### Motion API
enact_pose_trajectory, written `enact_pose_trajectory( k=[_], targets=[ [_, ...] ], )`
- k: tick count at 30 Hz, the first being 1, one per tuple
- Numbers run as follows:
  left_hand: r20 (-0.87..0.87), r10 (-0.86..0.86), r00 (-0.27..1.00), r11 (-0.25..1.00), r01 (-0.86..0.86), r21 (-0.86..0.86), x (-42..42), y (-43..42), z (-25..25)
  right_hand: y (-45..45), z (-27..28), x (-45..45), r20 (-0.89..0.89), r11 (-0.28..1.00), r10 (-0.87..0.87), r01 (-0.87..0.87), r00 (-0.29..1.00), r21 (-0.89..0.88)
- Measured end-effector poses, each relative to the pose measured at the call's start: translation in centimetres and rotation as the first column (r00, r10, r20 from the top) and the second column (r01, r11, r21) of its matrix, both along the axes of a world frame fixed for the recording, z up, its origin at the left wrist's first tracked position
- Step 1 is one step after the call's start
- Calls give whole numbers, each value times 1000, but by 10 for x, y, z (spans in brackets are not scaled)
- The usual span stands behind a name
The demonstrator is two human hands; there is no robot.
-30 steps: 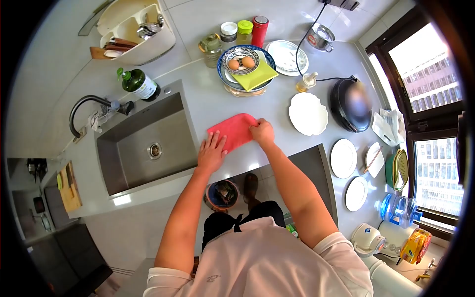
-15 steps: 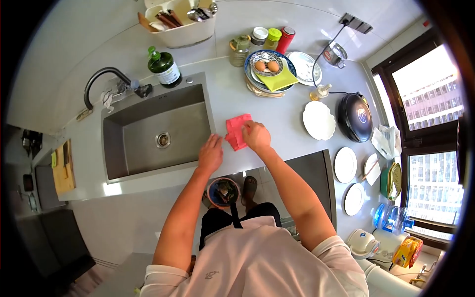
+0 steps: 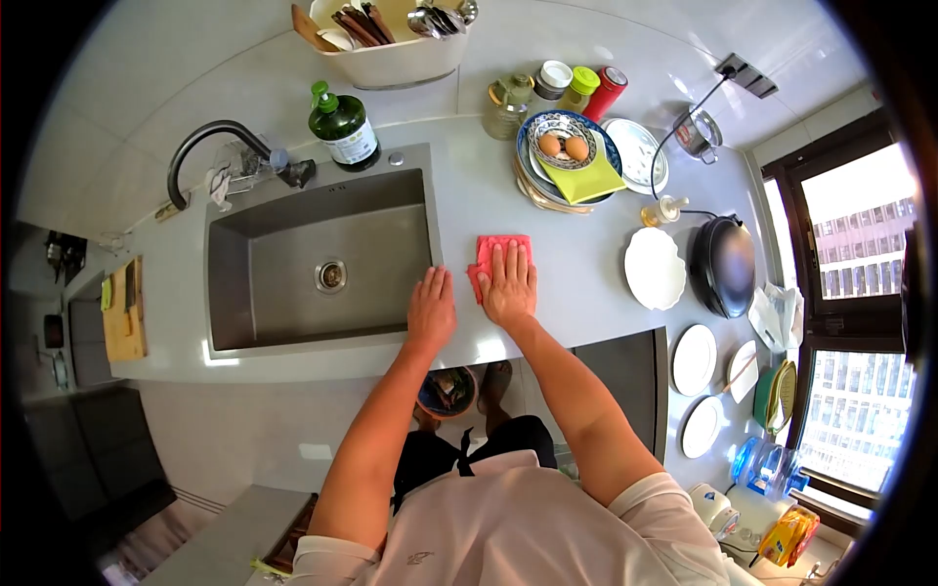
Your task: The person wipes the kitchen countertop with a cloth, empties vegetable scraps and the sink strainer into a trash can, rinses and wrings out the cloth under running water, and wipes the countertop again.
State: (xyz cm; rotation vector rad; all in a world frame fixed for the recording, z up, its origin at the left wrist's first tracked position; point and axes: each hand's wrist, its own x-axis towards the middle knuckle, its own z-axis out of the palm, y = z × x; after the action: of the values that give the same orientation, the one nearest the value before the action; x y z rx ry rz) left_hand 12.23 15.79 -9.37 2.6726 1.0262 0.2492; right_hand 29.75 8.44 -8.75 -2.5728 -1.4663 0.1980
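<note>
A folded red cloth point(image 3: 503, 252) lies on the grey counter, right of the sink. My right hand point(image 3: 510, 286) rests flat on it, palm down with the fingers stretched forward; part of the cloth is hidden beneath. At the sink's right front corner, my left hand point(image 3: 431, 311) lies on the rim and counter edge, fingers out straight and nothing in it. The grey sink point(image 3: 293, 269) beside it has a drain in its floor.
Behind the sink stand a black faucet point(image 3: 220, 132) and a green pump bottle point(image 3: 344, 132). Stacked plates carry a bowl point(image 3: 562, 127) with two eggs. A white scalloped plate point(image 3: 655, 268) and a black round appliance point(image 3: 721, 266) sit to the right. A bin point(image 3: 447, 393) is by my feet.
My right hand has gone from gripping the cloth with bent fingers to lying flat on it. The cloth is now folded smaller. My left hand stays by the sink corner; the view has shifted slightly.
</note>
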Motion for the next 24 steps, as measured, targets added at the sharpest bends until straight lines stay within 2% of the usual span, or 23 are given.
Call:
enact_pose_trajectory(
  k=[3,6,12,16,18,21,24],
  targets=[
    [7,-8,1000,1000,8,5,0,5,-10,36,-5,13,42,1000,9,-10,999,21],
    [-19,12,1000,999,-13,-42,4,4,5,75,-9,34,64,997,53,-56,997,47],
    [-59,-16,998,994,9,-110,1,4,6,138,-7,56,67,991,136,-136,988,-5],
    [-11,0,1000,989,-1,-147,3,6,3,97,-1,38,108,963,265,-258,958,-82],
    [5,38,999,986,-37,-163,7,-1,10,60,2,20,108,967,253,-251,961,-34],
    [38,7,999,996,-4,-84,8,-11,2,1,4,0,91,979,205,-206,974,-3],
    [8,-97,995,993,97,-63,8,-30,13,-47,10,-12,75,991,133,-133,988,-5]
  ],
)
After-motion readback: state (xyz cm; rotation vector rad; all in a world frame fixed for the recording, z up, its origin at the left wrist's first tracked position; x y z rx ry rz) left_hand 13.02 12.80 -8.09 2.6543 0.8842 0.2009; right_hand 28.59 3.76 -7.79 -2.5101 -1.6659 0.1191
